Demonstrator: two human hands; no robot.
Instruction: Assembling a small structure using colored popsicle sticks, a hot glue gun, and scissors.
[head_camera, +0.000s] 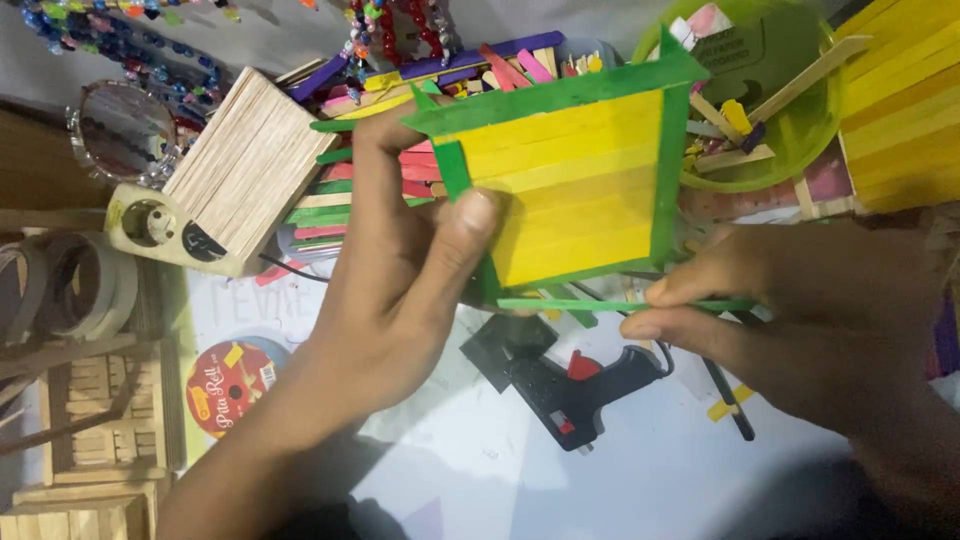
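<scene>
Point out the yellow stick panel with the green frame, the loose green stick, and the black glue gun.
Yellow craft-stick panel with green frame (570, 190), head view, middle of the yellow slats.
Thin green craft stick (590, 304), head view, bare middle stretch.
Black hot glue gun (575, 385), head view, its body.

A yellow stick panel (575, 190) with green edging is being held tilted above the table; a green stick (600, 304) is lying along its lower edge.

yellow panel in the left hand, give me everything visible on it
The panel is a flat square of yellow craft sticks laid side by side, framed by green sticks whose ends overhang the corners. It is held tilted above the cluttered table. The left hand grips its left edge, thumb on the face; the right hand presses a loose green stick along its bottom edge.
</scene>
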